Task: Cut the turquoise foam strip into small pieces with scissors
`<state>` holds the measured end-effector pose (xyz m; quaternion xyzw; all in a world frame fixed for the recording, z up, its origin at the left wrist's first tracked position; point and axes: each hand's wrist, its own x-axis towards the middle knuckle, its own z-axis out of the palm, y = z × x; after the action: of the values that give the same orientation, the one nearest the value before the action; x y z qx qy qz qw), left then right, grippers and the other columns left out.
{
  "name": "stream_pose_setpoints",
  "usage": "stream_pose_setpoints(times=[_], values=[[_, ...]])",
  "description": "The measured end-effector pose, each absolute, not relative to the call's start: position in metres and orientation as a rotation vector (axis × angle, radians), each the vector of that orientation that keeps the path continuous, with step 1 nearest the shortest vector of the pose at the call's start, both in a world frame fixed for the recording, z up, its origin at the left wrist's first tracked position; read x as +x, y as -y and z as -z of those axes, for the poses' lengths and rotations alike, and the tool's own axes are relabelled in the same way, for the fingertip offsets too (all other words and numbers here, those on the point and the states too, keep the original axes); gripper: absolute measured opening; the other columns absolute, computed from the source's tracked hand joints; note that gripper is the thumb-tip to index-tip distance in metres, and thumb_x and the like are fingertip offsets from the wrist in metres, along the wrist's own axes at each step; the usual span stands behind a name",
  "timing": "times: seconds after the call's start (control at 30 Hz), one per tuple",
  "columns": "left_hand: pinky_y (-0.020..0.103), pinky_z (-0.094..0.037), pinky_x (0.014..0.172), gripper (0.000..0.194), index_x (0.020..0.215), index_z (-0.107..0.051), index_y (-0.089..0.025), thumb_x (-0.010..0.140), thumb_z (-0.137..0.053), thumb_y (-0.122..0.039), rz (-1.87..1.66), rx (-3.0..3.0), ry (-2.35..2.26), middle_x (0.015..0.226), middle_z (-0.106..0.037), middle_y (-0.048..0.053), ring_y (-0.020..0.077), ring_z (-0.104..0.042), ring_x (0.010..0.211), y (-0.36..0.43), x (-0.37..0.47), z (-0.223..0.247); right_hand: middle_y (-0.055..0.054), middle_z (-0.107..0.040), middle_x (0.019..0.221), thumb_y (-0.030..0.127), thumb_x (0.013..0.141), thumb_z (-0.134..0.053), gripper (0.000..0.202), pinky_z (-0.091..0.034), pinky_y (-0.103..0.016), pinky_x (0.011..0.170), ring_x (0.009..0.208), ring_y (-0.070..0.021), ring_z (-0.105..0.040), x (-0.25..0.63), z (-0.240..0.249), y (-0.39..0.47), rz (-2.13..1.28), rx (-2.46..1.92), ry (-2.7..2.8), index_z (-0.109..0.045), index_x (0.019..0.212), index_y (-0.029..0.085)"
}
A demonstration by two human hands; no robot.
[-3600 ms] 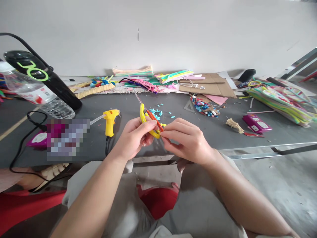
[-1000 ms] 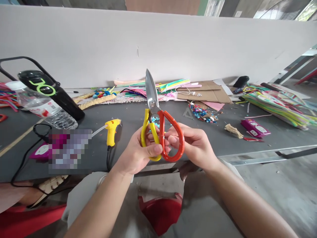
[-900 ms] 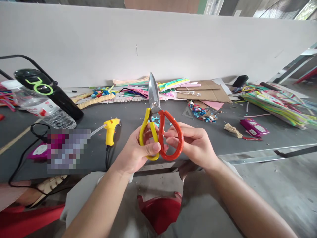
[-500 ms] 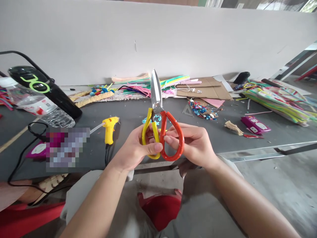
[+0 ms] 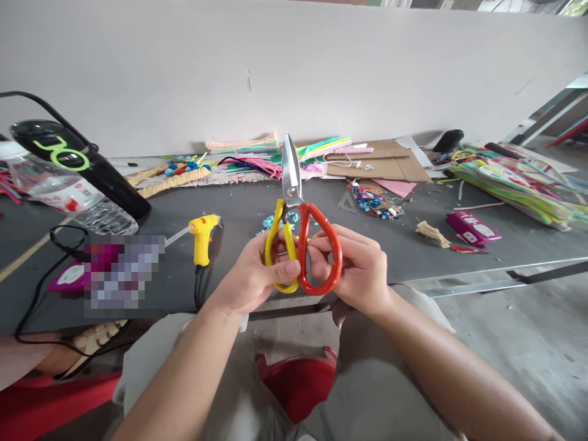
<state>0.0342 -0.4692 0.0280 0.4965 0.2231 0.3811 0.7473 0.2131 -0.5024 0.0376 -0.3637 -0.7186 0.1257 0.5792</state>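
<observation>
A pair of scissors (image 5: 291, 177) with one yellow and one orange-red handle is held up in front of me, blades together and tips pointing away. The thumb of my left hand (image 5: 257, 269) presses on the yellow handle, and its fingers wrap behind. My right hand (image 5: 356, 263) is closed at the orange-red handle, its thumb and fingertips showing through the loop; some fingers are hidden behind it. On the table just beyond the hands lie small light-blue pieces (image 5: 294, 218).
A yellow glue gun (image 5: 201, 242) stands left on the grey table (image 5: 239, 205), with a black bottle (image 5: 110, 177) and a clear water bottle (image 5: 103, 214) farther left. Pipe cleaners (image 5: 514, 190), cardboard (image 5: 386, 160) and a purple packet (image 5: 473, 228) lie behind and right.
The fingers of my right hand have curled in more, and its thumb has drawn back within the orange-red loop. My left hand keeps its grip; the scissors have barely moved.
</observation>
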Motion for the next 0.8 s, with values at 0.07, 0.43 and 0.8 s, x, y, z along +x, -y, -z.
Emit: stream_pose_setpoints(times=[0.07,0.43,0.8], values=[[0.022,-0.045,0.06,0.039,0.096,-0.065,-0.015,0.071,-0.088,-0.033,-0.84,1.056,-0.449,0.079,-0.061,0.002,0.011,-0.057,0.068,0.47,0.037,-0.026,-0.002,-0.063,0.076,0.013,0.086,-0.065,0.01,-0.047,-0.027,0.059,0.063,-0.0119,-0.053,0.213,-0.039,0.502,-0.3,-0.868,1.695,-0.065,0.078,0.02],[0.022,-0.053,0.063,0.021,0.091,-0.069,-0.017,0.076,-0.083,-0.019,-0.877,0.995,-0.286,0.077,-0.064,0.0,0.0105,-0.062,0.068,0.47,0.03,-0.027,0.004,-0.04,0.065,0.028,0.098,-0.049,0.03,-0.032,-0.025,0.055,0.061,-0.0098,-0.034,0.249,-0.055,0.498,-1.092,-0.95,1.795,-0.048,0.07,0.018],[0.027,-0.057,0.073,0.026,0.094,-0.07,-0.018,0.073,-0.085,-0.015,-0.989,1.068,-0.461,0.084,-0.074,0.004,0.0175,-0.071,0.081,0.47,0.026,-0.039,0.0,-0.07,0.078,0.012,0.085,-0.062,0.014,-0.048,-0.022,0.062,0.067,-0.0112,-0.057,0.265,-0.052,0.488,-1.341,-0.824,2.2,-0.075,0.09,0.016]])
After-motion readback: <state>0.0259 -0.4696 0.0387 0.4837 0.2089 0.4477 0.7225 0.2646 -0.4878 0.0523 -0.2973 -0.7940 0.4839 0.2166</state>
